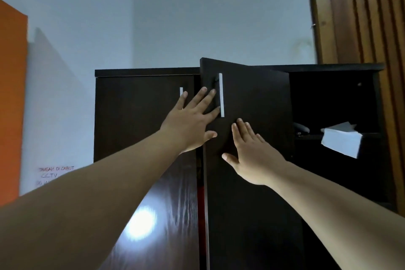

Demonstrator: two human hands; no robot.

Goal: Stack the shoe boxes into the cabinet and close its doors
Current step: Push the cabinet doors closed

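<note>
A tall dark brown cabinet (149, 71) stands in front of me. Its left door (135, 120) looks shut, with a silver handle (181, 92). The middle door (252, 182) stands partly ajar, its silver handle (221, 94) near the free edge. My left hand (192, 120) lies flat with fingers spread across the gap between the two doors, fingertips by that handle. My right hand (252, 153) presses flat on the ajar door's face. A sliver of red (200, 195) shows in the gap between the doors. No shoe box is clearly visible.
The cabinet's right section (333, 103) is open, with a white box (341, 140) and a dark object (301, 128) on a shelf. An orange panel (12, 94) stands at left, a wooden slatted wall (361, 13) at right. A handwritten note (54, 173) hangs on the wall.
</note>
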